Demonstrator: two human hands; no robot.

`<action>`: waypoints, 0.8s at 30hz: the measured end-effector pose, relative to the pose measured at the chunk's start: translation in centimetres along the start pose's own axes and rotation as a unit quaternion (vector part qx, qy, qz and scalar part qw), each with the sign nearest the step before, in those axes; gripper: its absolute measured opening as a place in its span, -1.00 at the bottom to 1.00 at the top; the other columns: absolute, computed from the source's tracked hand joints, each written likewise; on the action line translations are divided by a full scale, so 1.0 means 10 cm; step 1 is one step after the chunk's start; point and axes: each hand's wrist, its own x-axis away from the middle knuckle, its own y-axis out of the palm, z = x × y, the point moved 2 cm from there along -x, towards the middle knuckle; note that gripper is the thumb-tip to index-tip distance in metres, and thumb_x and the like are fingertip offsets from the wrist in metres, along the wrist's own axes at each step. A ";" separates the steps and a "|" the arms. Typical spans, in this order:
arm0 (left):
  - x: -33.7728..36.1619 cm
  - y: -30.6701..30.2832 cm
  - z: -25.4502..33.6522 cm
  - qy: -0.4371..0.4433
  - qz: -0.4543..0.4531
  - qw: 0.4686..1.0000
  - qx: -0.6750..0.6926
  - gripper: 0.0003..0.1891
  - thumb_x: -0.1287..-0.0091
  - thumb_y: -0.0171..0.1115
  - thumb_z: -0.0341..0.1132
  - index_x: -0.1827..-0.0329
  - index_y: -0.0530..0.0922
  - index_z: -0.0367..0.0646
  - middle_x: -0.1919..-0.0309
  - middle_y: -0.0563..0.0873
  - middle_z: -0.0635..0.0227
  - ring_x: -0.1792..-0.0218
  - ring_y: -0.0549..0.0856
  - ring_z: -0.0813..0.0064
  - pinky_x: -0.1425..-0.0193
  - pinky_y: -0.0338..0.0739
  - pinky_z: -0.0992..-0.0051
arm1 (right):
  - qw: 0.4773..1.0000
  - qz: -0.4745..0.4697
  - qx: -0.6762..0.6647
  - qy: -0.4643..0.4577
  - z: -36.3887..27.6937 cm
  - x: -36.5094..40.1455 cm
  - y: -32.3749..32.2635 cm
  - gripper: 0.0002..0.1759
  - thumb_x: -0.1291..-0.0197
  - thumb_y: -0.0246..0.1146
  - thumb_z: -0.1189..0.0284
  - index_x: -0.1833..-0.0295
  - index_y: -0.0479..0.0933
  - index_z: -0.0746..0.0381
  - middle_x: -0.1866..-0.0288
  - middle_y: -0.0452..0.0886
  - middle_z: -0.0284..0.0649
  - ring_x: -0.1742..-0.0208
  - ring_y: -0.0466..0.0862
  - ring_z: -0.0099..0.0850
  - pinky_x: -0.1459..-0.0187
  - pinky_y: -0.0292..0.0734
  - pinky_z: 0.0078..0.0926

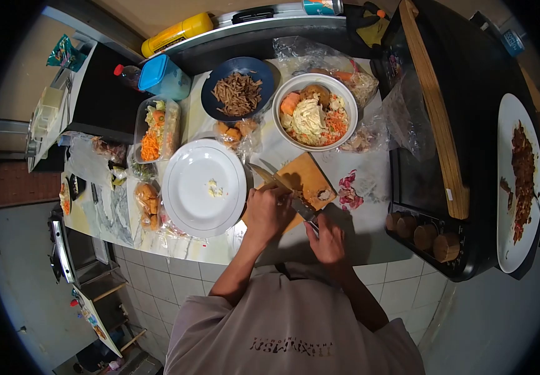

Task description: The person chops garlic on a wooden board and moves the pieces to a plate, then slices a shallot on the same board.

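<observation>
- Nearest camera: grey-brown shirt, bottom of view, just off desk near edge.
- Knife: over cutting board, near desk's near edge, right of plate.
- Long axis slants: handle toward near edge and right, blade toward far left, roughly at plate's right side.
- Right grip: closed round knife handle; nearer hand to handle end.
- Left grip: fingers bent at the blade's left side, between plate and right grip. Pinching something or just pressing, cannot tell.
- White bits on plate; pale scrap on board's right part; reddish peel just beside board, to its right.
- Hidden: left fingertips, anything under them, part of handle, board's near-left part.
- Unclear: pale blade-like shape past board's far-left side; second knife or reflection. Blade-to-board contact not readable.
</observation>
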 end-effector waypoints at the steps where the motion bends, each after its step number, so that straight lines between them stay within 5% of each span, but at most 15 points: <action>1: 0.00 -0.04 0.00 0.022 0.009 1.000 0.000 -0.88 -0.10 0.38 -0.41 0.30 0.73 -0.17 0.46 0.70 0.25 0.43 0.68 0.23 0.25 0.45 0.30 | 1.000 -0.010 0.002 0.008 -0.01 0.00 -0.01 -0.69 -0.31 0.22 0.18 0.20 0.43 0.23 0.28 0.61 -0.06 0.30 0.65 0.02 0.29 0.51 -0.02; 6: 0.00 -0.13 -0.02 0.041 -0.001 0.999 0.009 -0.89 -0.11 0.38 -0.44 0.29 0.73 -0.22 0.44 0.69 0.18 0.49 0.68 0.21 0.40 0.52 0.30 | 1.000 -0.009 0.003 0.010 -0.01 0.02 0.02 -0.68 -0.31 0.22 0.17 0.19 0.43 0.23 0.28 0.62 -0.06 0.30 0.65 0.01 0.28 0.51 -0.02; 8: 0.02 -0.13 -0.03 0.030 -0.047 0.998 0.018 -0.90 -0.10 0.38 -0.37 0.33 0.71 -0.13 0.44 0.67 0.33 0.32 0.66 0.26 0.13 0.36 0.29 | 1.000 -0.010 0.010 0.009 -0.03 0.02 0.01 -0.68 -0.31 0.23 0.18 0.20 0.43 0.23 0.30 0.63 -0.06 0.30 0.65 0.02 0.29 0.51 -0.03; 21: -0.11 -0.14 0.09 0.068 -0.032 0.997 -0.024 -0.89 -0.06 0.41 -0.34 0.38 0.70 -0.14 0.41 0.70 0.29 0.32 0.66 0.22 0.10 0.35 0.28 | 1.000 0.004 0.019 -0.004 -0.06 0.07 -0.05 -0.69 -0.29 0.25 0.21 0.17 0.45 0.25 0.29 0.61 -0.06 0.26 0.63 0.00 0.26 0.50 -0.03; 24: -0.08 -0.30 0.14 0.073 -0.031 0.997 0.012 -0.87 -0.09 0.37 -0.43 0.30 0.72 -0.23 0.39 0.69 0.22 0.33 0.68 0.19 0.16 0.48 0.32 | 1.000 0.008 0.013 0.009 -0.06 0.09 -0.07 -0.70 -0.29 0.25 0.21 0.17 0.45 0.25 0.27 0.62 -0.07 0.24 0.63 -0.01 0.21 0.49 -0.03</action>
